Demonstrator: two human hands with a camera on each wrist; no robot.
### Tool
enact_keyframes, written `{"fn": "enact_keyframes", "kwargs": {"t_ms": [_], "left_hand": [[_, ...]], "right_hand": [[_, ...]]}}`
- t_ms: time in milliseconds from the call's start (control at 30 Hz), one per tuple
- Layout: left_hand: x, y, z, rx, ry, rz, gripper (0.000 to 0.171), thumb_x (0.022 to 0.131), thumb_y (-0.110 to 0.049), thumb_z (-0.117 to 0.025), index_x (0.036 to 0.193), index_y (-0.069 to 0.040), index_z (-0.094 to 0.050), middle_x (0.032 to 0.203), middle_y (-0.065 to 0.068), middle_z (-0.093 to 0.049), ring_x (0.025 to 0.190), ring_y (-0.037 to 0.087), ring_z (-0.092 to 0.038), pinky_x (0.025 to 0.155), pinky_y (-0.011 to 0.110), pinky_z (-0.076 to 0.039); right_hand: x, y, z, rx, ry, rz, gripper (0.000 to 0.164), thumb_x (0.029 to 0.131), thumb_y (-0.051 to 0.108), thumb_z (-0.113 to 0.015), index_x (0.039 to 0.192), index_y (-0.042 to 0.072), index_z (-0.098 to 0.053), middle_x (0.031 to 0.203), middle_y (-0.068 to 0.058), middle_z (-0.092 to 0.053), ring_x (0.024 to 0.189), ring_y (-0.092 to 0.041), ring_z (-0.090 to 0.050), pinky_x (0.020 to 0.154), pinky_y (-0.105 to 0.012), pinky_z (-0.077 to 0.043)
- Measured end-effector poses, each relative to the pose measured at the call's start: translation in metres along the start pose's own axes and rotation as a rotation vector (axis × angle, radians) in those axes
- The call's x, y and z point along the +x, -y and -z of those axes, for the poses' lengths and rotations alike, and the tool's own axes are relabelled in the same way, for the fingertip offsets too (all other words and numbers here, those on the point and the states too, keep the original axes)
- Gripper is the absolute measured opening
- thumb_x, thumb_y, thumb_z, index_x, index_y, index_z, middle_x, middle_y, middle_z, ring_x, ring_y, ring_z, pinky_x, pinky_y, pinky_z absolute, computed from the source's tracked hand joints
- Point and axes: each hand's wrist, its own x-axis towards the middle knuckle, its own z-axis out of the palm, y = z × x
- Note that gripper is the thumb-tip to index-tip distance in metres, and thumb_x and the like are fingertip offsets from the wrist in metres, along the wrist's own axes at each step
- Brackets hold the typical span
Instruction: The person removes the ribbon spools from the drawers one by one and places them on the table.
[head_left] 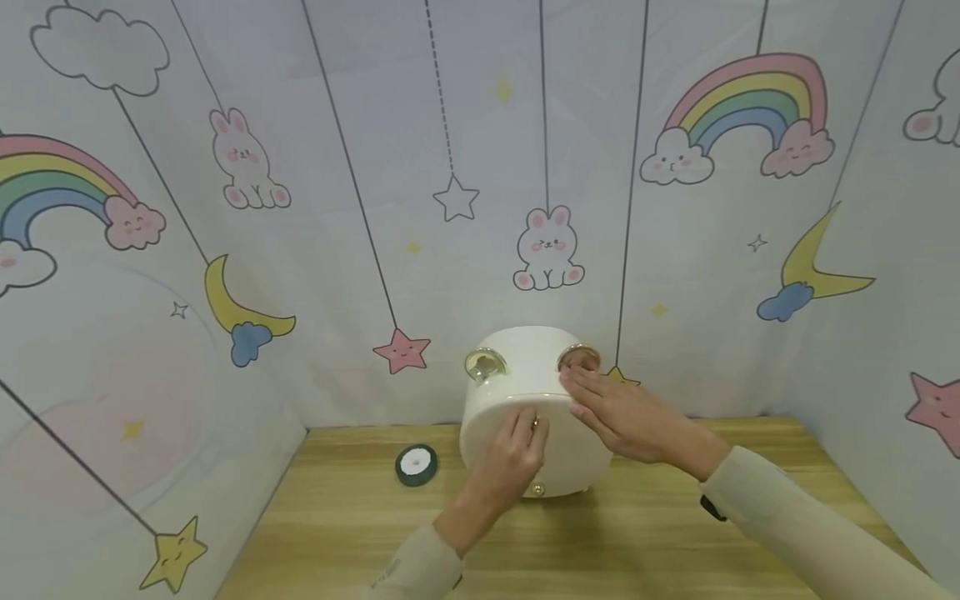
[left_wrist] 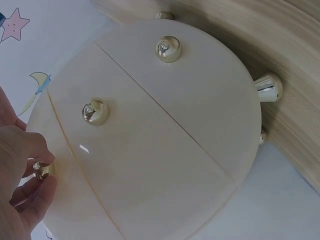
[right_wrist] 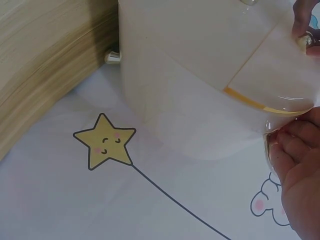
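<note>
A glossy white, drum-shaped cabinet with gold fittings (head_left: 577, 458) stands upright on a light wood-grain table (head_left: 337, 533), its round front facing the person. The left hand (head_left: 506, 462) pinches a small shiny gold round knob (left_wrist: 44, 171) between thumb and fingers, and this knob sits high on the front, above the upper seam; the rest of the face extends below the grip, with a second gold knob (left_wrist: 95, 111) at the middle and a third gold knob (left_wrist: 168, 48) near the bottom. The right hand (head_left: 637, 412) lies with its fingers extended and close together, touching the cabinet's top at the right-hand gold, ear-shaped piece (head_left: 579, 357). A matching gold ear (head_left: 486, 365) rises at top left. Left of the cabinet, well apart from both hands, lies a dark green roll with a white centre (head_left: 416, 464).
</note>
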Motion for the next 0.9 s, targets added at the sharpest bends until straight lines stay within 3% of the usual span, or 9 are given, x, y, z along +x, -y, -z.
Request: {"fn": "enact_keyframes", "kwargs": {"t_ms": [300, 767, 900], "left_hand": [[-0.0014, -0.0001, -0.0021, -0.009, 0.01, 0.008, 0.043, 0.073, -0.022, -0.09, 0.107, -0.006, -0.072, 0.106, 0.008, -0.069, 0.1, 0.019, -0.068, 0.089, 0.022, -0.059], [-0.0018, 0.0, -0.0022, -0.024, -0.005, 0.013, 0.032, 0.079, -0.017, -0.085, 0.107, -0.007, -0.073, 0.106, 0.008, -0.07, 0.098, 0.019, -0.069, 0.086, 0.022, -0.06], [-0.004, -0.0016, -0.0027, -0.05, 0.001, 0.025, 0.026, 0.085, -0.016, -0.08, 0.108, -0.006, -0.072, 0.107, 0.009, -0.07, 0.098, 0.02, -0.068, 0.083, 0.023, -0.061]], "right_hand": [[-0.0001, 0.0021, 0.0, 0.007, -0.008, 0.005, 0.054, 0.113, 0.028, -0.044, 0.158, 0.0, -0.041, 0.166, -0.018, -0.042, 0.152, -0.037, -0.044, 0.118, -0.054, -0.045], [-0.0004, 0.0024, -0.001, 0.001, -0.015, 0.003, 0.054, 0.112, 0.028, -0.045, 0.158, 0.0, -0.042, 0.165, -0.017, -0.043, 0.152, -0.036, -0.045, 0.118, -0.054, -0.045], [-0.0008, 0.0024, -0.0012, 0.005, -0.01, -0.002, 0.054, 0.112, 0.029, -0.044, 0.158, 0.0, -0.042, 0.166, -0.017, -0.042, 0.152, -0.036, -0.045, 0.119, -0.055, -0.044]]}}
